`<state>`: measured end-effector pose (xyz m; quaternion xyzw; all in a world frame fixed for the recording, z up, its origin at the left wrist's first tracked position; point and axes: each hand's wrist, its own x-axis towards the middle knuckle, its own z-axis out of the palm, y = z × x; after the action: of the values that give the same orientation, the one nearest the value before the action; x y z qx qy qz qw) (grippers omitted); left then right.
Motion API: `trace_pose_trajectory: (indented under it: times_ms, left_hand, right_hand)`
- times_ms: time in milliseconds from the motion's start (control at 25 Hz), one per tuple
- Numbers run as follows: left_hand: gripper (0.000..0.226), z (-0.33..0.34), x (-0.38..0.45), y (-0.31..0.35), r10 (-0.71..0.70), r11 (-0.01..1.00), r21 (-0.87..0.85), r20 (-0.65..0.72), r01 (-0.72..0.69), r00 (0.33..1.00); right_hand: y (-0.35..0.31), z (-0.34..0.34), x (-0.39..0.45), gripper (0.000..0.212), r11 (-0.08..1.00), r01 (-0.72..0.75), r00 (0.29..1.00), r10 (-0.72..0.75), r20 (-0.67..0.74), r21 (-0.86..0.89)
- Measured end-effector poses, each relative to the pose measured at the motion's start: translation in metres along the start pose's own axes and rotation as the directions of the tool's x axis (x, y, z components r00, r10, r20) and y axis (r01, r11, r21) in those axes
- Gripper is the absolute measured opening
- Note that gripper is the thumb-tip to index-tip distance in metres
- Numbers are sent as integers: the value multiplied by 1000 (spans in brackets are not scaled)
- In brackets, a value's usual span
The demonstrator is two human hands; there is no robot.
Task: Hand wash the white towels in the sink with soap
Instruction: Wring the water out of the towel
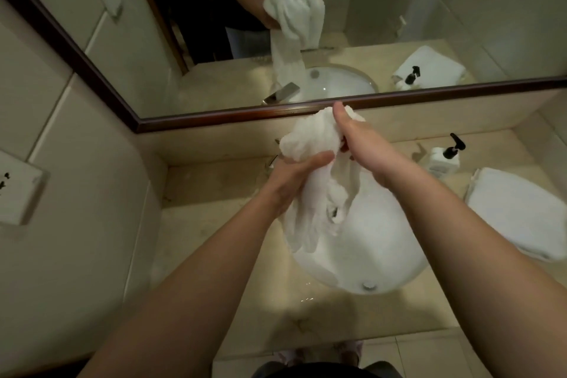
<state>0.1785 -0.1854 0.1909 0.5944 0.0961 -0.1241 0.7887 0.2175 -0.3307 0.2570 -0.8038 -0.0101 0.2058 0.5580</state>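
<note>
We read no legible writing on the soap dispenser (445, 156), white bottle with black pump, standing at the back right of the beige stone countertop (214, 190). Our left hand (290, 178) grips the wet white towel (316, 181) from below, fingers curled into it; our right hand (359, 144) clamps the bunched top, thumb raised. The towel hangs above the white oval sink (368, 239). A folded white towel (518, 212) lies right of the basin. A dark-framed mirror (214, 24) sits behind; tiled walls.
</note>
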Motion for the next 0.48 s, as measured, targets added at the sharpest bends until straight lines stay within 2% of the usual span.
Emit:
trace_pose_trajectory:
  times_ms: [80, 120, 160, 240, 280, 320, 400, 480]
  left_hand:
    - [45, 4, 9, 7, 32, 999, -6, 6, -32, 999]
    - [49, 5, 13, 12, 34, 999, 33, 25, -35, 999]
    - [58, 8, 17, 17, 16, 997, 77, 55, -20, 998]
    - [74, 17, 22, 27, -74, 991, 116, 120, 60, 990]
    - [81, 22, 25, 32, -110, 987, 130, 150, 91, 983]
    - [86, 26, 28, 35, -133, 982, 158, 177, 105, 975]
    - [88, 34, 33, 42, -174, 966, 229, 217, 123, 961]
    - [91, 40, 40, 48, -227, 958, 228, 242, 173, 943]
  right_hand:
    - [6, -22, -5, 62, 979, 19, 999, -27, -39, -203]
    - [10, -31, -5, 69, 962, 37, 997, -53, -50, -271]
    - [14, -39, -5, 71, 952, 62, 992, -91, -83, -301]
    - [20, -51, 0, 62, 954, 166, 969, -206, -139, -251]
    - [20, -56, 4, 55, 950, 228, 962, -254, -102, -213]
    - [19, -59, 7, 57, 943, 270, 962, -274, 7, -194]
    - [18, -61, 14, 84, 937, 294, 929, -233, 289, -188]
    - [21, -61, 19, 98, 950, 271, 890, -185, 416, -157]
